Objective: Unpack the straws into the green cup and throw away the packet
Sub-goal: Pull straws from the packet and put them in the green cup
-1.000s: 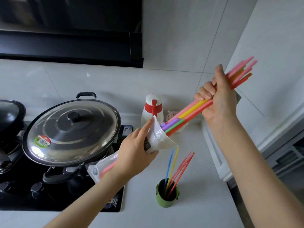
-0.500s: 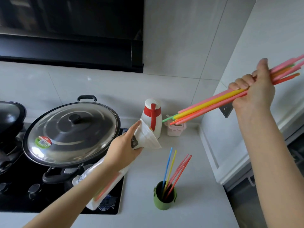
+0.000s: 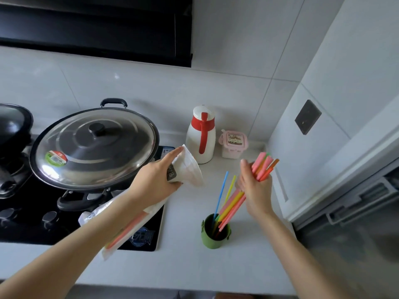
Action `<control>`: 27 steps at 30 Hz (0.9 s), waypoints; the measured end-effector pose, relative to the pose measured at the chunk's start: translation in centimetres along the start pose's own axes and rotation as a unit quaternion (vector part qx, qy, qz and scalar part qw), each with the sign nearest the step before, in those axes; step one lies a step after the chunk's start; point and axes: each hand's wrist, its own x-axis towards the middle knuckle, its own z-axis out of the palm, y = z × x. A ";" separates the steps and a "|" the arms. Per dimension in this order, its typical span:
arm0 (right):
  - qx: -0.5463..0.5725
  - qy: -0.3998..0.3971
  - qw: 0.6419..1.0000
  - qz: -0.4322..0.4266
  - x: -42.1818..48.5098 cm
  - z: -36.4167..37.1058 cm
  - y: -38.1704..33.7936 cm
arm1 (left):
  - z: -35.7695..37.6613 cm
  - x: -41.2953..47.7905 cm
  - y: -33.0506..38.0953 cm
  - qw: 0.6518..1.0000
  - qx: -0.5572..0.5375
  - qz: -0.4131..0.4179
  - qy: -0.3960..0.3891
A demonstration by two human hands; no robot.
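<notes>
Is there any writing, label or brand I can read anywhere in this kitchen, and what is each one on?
No text here can be read.
Sticker on the wok lid: red and green, print too small.
Packet in the left hand: dark printed patch, blurred.
Pink container: lid label too blurred.
Hob: blue logo, blurred.
White jug: no text seen.

Glossy metal lid (image 3: 95, 145), plastic straws (image 3: 232, 202)

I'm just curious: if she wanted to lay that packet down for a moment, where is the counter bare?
Bare counter lies in front of the green cup, and between the cup and the hob. The back corner is crowded by the white jug and pink box. The packet is in the left hand.
</notes>
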 end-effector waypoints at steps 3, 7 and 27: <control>-0.022 0.026 0.999 0.010 -0.4 0.4 2.1 | -0.1 -0.3 0.0 1.000 -0.001 -0.003 -0.010; -0.027 0.020 0.999 0.036 -0.9 1.0 4.6 | 0.2 -0.6 -0.1 1.000 -0.001 0.000 -0.019; -0.310 0.041 0.936 -0.160 2.0 -1.7 -3.5 | -0.2 1.9 3.7 0.996 -0.034 0.061 -0.057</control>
